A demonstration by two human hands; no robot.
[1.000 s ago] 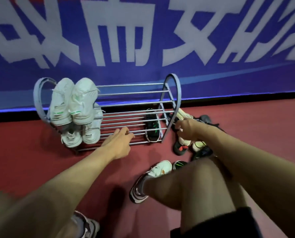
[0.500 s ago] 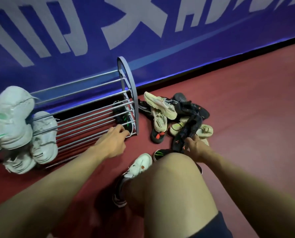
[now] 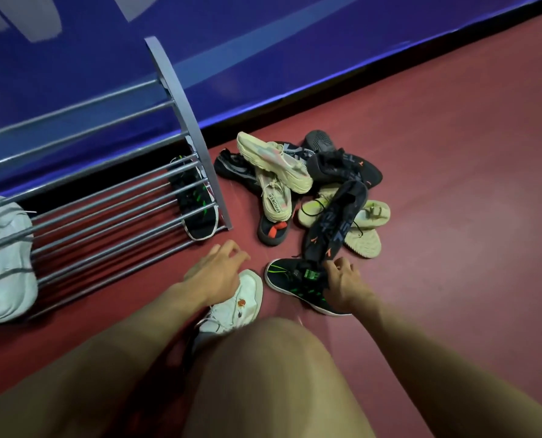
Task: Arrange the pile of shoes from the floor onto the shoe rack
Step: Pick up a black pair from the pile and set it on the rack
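The grey metal shoe rack (image 3: pixel 181 121) stands on the left against the blue wall. A black shoe with green stripes (image 3: pixel 195 207) sits on its lower tier at the right end, and white shoes (image 3: pixel 4 263) sit at its left. The shoe pile (image 3: pixel 307 191) lies on the red floor right of the rack. At the near edge of the pile lies a matching black and green shoe (image 3: pixel 287 281); my right hand (image 3: pixel 342 281) grips it at the collar. My left hand (image 3: pixel 219 268) hovers above the floor in front of the rack, fingers loosely bent, holding nothing.
The pile holds cream sneakers (image 3: pixel 274 159), beige shoes (image 3: pixel 369 222) and dark shoes with orange marks (image 3: pixel 336 219). My own foot in a white sneaker (image 3: pixel 241 306) and my bent knee (image 3: pixel 263 374) sit just before the pile. Bare red floor (image 3: pixel 468 216) spreads right.
My view swung right and down toward the pile. My left hand came off the rack's front bar toward the floor. My right hand moved down from the pile onto the black and green shoe.
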